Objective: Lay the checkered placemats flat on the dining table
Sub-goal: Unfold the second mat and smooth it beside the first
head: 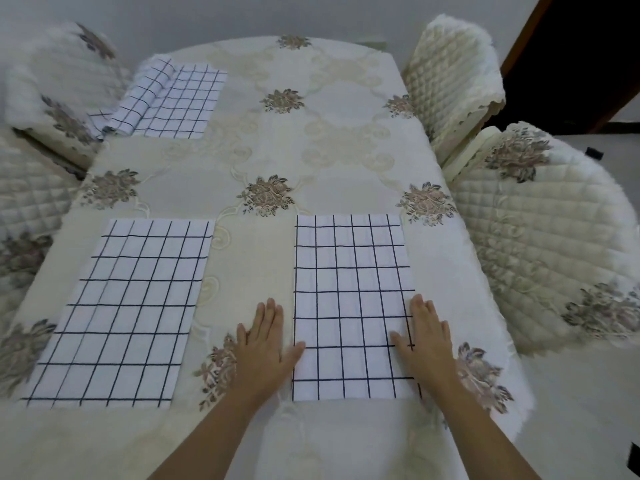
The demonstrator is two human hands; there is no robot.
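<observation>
Both my hands are flat and open on the table (pixel 346 161), palms down, gripping nothing. My left hand (pixel 265 344) sits on the tablecloth (pixel 249 258) just beside the left edge of the near-right placemat (pixel 353 306), thumb tip touching that edge. My right hand (pixel 427 337) lies across its right edge, thumb on the cloth of the mat, fingers partly off it.

That mat lies flat and square to me, its near edge close to the table's front edge. There's a bare strip of tablecloth between it and the near-left placemat (pixel 124 313), which is also flat but angled a bit. Plenty of open tablecloth in the middle and on the far right.

The far-left placemat (pixel 183 102) isn't flat over its whole width: a rolled or bunched checkered piece (pixel 138 98) lies along its left side, hanging toward the table edge. Can't tell if that's the same mat or another one.

Chairs crowd both sides: two quilted cream chairs on the right (pixel 540 237) (pixel 450 81), pushed in close, and more on the left (pixel 59 88).

The mats are white woven cloth with a thin dark grid. The tablecloth is cream with embroidered brownish flower clusters and swirly trim.
</observation>
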